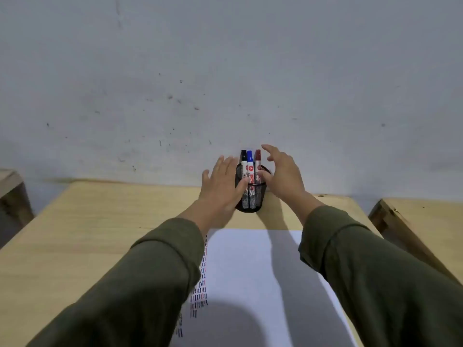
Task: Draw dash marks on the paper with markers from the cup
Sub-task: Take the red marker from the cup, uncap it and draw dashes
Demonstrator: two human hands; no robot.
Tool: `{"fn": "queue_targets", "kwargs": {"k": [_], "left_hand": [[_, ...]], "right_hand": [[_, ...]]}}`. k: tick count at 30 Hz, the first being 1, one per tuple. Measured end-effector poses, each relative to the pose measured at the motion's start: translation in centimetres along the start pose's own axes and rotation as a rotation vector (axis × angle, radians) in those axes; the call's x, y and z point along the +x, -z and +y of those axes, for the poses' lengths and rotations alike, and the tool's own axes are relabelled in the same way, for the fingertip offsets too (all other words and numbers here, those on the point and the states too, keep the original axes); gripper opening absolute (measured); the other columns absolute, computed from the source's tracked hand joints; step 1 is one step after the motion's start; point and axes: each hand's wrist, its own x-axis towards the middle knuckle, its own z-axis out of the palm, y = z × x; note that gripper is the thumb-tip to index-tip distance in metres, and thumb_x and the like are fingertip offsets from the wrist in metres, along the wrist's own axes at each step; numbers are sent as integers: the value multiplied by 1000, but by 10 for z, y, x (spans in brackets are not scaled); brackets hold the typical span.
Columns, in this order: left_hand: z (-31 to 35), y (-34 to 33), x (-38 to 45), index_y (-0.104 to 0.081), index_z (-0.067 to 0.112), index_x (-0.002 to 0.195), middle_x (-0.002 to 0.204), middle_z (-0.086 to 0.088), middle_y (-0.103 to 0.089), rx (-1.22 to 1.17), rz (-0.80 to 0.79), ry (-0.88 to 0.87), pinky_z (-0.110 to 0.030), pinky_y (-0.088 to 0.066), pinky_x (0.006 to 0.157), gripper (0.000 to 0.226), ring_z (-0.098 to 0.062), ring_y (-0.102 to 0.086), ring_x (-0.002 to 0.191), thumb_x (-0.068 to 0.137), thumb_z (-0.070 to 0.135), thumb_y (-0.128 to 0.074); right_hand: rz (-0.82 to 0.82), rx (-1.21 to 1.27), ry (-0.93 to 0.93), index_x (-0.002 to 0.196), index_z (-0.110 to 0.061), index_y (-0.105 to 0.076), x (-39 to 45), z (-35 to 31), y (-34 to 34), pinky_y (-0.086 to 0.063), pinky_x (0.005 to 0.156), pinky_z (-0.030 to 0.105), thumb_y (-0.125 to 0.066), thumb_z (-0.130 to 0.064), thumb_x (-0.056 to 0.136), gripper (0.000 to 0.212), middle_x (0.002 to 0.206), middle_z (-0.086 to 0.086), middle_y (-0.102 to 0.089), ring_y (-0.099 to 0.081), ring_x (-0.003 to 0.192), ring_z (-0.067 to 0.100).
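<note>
Three markers (250,169) remain in the cup (248,196), flanked by the left hand (223,186) and right hand (280,174), fingers spread and nothing gripped; one marker is to be pinched next.

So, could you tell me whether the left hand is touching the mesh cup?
Touching: the head view shows the left hand against the mesh cup, thumb across its front.

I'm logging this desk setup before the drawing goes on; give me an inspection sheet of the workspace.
Surface: light wooden desk, against the wall.
Job's things: black mesh cup holding black-, blue- and red-capped markers; white paper with dash marks along its left side.
Clutter: nothing seen.
Grippers: left hand open beside the cup; right hand open by the red marker.
Cables: nothing seen.
Surroundings: scuffed grey wall; wooden furniture either side.
</note>
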Motion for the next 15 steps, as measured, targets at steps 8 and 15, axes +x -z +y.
{"fn": "queue_targets", "kwargs": {"k": [8,15], "left_hand": [[-7,-10,5,-15,19,149,158,2,-21,-58,-26,-28,-46,-12,117,60,-15,-4,149,97,48,-22],[-5,-9,3,-17,20,149,158,1,-23,-100,-22,-15,-47,-12,117,59,-15,-5,149,97,47,-25]], "right_hand": [[-11,17,20,129,-26,-47,18,10,-15,-45,91,45,-64,-16,83,51,115,10,-60,-50,110,28],[29,120,18,119,-26,-44,17,8,-19,-48,74,34,-62,-5,81,47,101,4,-63,-57,90,24]]}}
